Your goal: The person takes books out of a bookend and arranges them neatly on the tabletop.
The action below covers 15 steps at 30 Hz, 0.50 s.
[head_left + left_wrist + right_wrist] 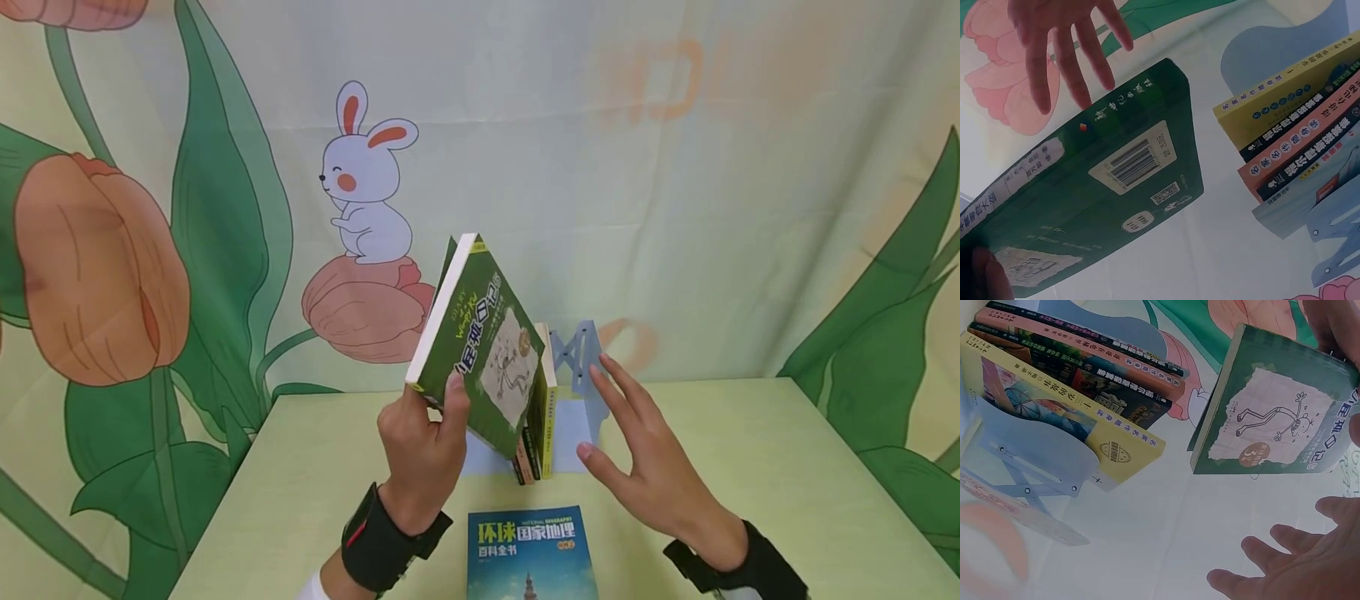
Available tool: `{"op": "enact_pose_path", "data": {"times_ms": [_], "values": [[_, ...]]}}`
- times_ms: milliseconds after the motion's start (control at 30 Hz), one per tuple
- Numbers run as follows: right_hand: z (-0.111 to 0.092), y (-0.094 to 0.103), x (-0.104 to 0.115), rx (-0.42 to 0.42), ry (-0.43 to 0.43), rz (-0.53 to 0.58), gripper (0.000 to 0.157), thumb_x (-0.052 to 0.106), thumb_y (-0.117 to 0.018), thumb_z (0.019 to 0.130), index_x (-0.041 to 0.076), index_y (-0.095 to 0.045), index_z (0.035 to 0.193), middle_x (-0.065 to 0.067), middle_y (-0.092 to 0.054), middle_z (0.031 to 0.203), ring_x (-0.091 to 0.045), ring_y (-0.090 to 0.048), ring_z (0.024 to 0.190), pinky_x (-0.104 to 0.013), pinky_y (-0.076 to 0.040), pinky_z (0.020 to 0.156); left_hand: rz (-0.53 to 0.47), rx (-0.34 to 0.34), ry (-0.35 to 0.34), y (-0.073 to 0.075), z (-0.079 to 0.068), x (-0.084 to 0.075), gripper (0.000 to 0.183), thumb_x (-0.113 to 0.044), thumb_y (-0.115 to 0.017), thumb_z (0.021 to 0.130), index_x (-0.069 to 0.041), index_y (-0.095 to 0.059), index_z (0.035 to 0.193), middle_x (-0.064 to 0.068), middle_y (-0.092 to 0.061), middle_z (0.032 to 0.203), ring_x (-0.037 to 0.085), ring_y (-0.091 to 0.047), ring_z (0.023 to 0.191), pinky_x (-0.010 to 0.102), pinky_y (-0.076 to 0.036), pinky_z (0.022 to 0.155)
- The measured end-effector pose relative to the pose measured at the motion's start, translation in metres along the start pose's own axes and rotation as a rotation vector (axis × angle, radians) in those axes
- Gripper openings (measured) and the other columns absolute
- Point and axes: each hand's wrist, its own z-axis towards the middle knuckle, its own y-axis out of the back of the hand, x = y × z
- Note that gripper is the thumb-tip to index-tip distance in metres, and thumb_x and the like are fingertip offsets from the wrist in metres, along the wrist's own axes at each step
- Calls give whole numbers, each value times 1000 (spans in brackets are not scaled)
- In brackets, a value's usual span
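Nearest, flat on the pale green tabletop [810,483], straight in front of the thin-walled, light-blue bookend stand with crossed struts [591,358]: a blue rectangular paperback with yellow and white lettering [528,546]. Next, in front of the stand and toward its left side: the left hand [422,446], gripping one end of a thick green rectangular paper book with a pale cartoon panel [501,354], thumb pressed to the cover beside the title. In front of the stand, toward its right side: the right hand [652,467], fingers spread, holding nothing, apart from the green book but nearer than the left to the stand's right end plate. Raised and tilted, covering the stand's left part in the head view: the green book, long axis running away from the left-hand grip, free end toward the stand. Past that free end, in the stand: a row of paper books with yellow, black and salmon spines [550,433], yellow rightmost, with bare base showing between yellow spine and right end plate. Farthest, behind the stand: a pale fabric backdrop printed with a rabbit and tulips [525,150].
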Motion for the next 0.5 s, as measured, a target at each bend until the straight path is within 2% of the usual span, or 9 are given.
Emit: {"op": "enact_pose_path", "data": {"times_ms": [133, 500], "values": [[1, 1, 0, -3, 6, 5, 81, 26, -65, 89, 24, -22, 158, 0, -17, 165, -40, -31, 144, -72, -36, 99, -22, 6, 11, 2, -2, -3, 39, -22, -51, 102, 5, -56, 130, 20, -75, 101, 28, -75, 76, 21, -50, 49], [1, 2, 0, -4, 25, 15, 83, 24, -66, 89, 26, -20, 158, 1, -18, 165, -39, -34, 143, -71, -38, 99, -26, 47, 26, 8, -11, -12, 36, -20, -51, 101, 5, -59, 125, 20, -75, 97, 26, -74, 71, 18, -49, 48]]}}
